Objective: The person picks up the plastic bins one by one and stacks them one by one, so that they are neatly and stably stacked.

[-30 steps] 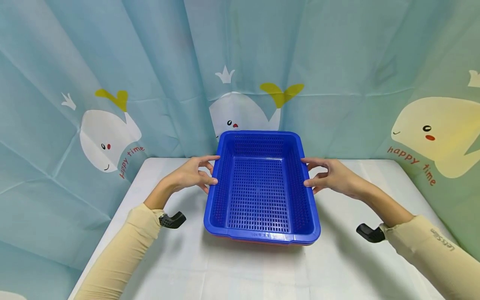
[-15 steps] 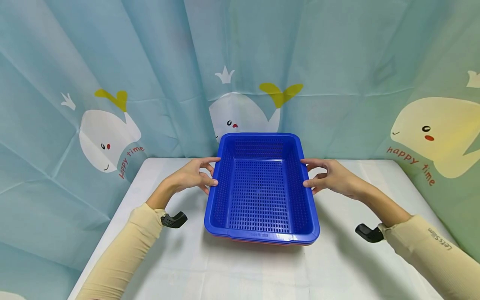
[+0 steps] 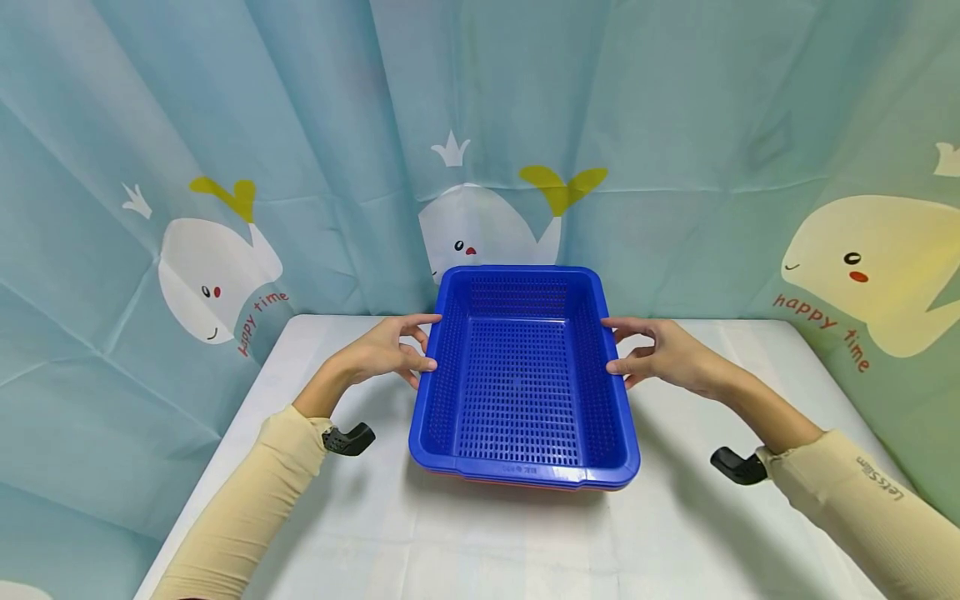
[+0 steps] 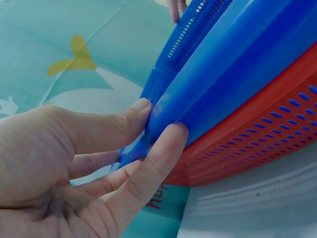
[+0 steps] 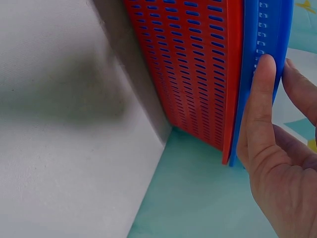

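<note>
A blue plastic basket (image 3: pixel 517 473) with slotted walls and floor sits nested inside a red slotted basket (image 4: pixel 233 156). Only a thin red line shows under the blue rim in the head view, while both wrist views reveal the red side wall. My left hand (image 3: pixel 382 348) pinches the blue rim on its left side, thumb on top and fingers underneath. Opposite it, my right hand (image 3: pixel 671 354) grips the right rim the same way. Blue edges (image 5: pixel 262 29) look layered in the right wrist view; whether a further blue basket is stacked there I cannot tell.
The stack is over a white table (image 3: pixel 495 542), near its back edge. A light blue curtain (image 3: pixel 675 100) printed with whales hangs close behind and at both sides. Black curved pieces (image 3: pixel 348 439) stick out at both sleeve cuffs.
Since one second ago the blue basket's far edge has dropped slightly, with both hands keeping their hold. Over the last half second nothing visibly moves.
</note>
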The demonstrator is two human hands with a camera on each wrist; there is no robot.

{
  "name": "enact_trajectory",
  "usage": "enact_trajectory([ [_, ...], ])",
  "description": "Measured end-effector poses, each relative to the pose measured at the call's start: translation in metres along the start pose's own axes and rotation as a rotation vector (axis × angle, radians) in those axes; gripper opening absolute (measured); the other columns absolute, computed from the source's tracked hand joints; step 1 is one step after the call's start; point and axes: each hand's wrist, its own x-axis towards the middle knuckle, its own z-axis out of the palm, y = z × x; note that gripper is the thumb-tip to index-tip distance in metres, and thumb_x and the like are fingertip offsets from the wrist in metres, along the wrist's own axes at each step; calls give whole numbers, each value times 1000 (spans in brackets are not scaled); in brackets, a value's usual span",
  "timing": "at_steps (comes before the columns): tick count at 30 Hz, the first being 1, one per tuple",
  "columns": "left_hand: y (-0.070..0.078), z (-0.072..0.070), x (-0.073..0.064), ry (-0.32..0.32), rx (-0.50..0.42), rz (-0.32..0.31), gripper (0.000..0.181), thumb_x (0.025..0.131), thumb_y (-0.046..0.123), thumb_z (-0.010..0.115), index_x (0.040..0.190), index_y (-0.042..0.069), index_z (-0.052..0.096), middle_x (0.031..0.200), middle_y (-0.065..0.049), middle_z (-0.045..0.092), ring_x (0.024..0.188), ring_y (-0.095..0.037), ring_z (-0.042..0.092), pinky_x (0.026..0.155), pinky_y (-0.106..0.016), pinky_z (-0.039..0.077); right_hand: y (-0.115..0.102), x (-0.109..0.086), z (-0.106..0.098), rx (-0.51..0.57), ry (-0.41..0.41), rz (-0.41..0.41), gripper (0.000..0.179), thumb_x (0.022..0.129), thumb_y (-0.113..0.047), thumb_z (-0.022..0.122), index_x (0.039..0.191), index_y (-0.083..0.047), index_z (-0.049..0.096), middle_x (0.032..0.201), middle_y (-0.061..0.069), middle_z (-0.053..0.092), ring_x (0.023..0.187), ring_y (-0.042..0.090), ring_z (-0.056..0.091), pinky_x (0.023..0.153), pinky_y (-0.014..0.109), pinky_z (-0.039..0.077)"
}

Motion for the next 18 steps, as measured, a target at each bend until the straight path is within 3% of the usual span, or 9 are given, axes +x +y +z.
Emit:
enact_trajectory([
  [18, 6, 0, -2, -14, 16, -13, 82, 91, 0, 76, 160, 9, 33, 113, -17, 47, 80, -26, 70, 75, -49, 63, -4, -1, -1, -54, -4, -13, 82, 92, -13, 79, 158, 2, 32, 132, 31, 49, 85, 32, 75, 78, 45, 63],
])
